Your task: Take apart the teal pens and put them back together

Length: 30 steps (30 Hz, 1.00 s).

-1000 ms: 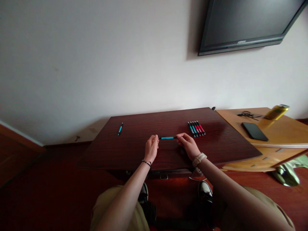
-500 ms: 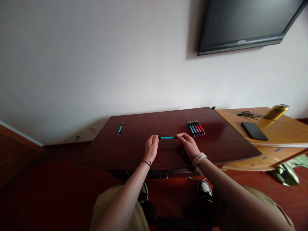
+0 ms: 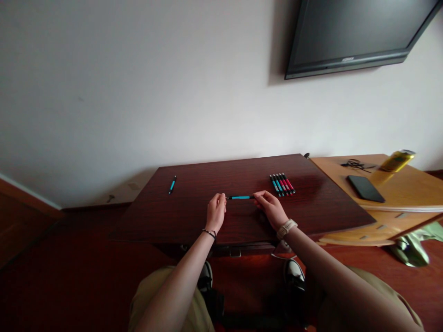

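Note:
A blue pen (image 3: 240, 198) with black ends lies level just above the dark wooden table (image 3: 194, 216), gripped at both ends. My left hand (image 3: 216, 212) pinches its left tip and my right hand (image 3: 271, 208) pinches its right end. To the right of my right hand, a row of several blue and red pens (image 3: 283, 184) lies side by side on the table. A single blue pen (image 3: 172, 185) rests alone at the table's far left.
A lighter wooden desk (image 3: 408, 193) adjoins on the right with a black phone (image 3: 366, 188), a tangled cable (image 3: 355, 163) and a yellow can (image 3: 397, 160). A wall-mounted TV (image 3: 356, 34) hangs above. My knees and shoes show below the table edge.
My left hand has shifted slightly left along the pen, showing a little more of its left tip. My right hand and the other pens have not moved.

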Each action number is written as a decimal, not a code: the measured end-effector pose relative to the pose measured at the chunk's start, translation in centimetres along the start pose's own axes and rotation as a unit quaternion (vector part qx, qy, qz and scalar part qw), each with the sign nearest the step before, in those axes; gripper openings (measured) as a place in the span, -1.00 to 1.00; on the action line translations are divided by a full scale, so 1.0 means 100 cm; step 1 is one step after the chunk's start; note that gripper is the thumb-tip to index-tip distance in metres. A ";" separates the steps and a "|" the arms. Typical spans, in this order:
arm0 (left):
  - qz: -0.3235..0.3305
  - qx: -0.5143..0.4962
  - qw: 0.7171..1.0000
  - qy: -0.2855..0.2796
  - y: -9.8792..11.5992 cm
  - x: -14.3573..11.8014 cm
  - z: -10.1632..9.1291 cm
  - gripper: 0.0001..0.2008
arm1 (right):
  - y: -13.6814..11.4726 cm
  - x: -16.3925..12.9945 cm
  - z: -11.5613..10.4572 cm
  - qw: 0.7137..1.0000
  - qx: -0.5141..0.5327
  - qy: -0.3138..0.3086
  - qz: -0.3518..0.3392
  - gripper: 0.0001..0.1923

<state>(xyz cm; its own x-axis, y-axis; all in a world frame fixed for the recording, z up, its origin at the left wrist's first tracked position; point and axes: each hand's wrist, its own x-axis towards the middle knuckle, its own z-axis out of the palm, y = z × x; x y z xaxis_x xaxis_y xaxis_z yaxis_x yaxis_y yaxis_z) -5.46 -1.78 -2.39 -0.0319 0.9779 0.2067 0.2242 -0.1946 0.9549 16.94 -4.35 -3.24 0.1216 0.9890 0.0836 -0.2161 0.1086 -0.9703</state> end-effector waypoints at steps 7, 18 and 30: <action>0.031 0.178 0.983 0.013 0.007 0.021 -0.038 -0.70 | 0.003 0.001 -0.002 1.000 0.022 -0.001 0.003 -0.57; 0.058 0.540 0.839 -0.037 0.010 0.021 -0.068 -0.89 | 0.001 0.000 0.000 1.000 0.004 0.001 0.001 -0.55; 0.059 0.534 0.842 -0.051 0.000 0.023 -0.058 -0.89 | 0.000 0.000 -0.001 1.000 0.011 0.000 0.006 -0.57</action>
<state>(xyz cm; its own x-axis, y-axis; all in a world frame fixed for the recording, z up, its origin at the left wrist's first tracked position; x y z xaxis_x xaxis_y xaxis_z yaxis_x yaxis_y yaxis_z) -11.18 0.05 -0.67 0.1236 0.9687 0.2154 0.9696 -0.1641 0.1815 17.03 -4.34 -3.26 0.1196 0.9903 0.0709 -0.2390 0.0980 -0.9661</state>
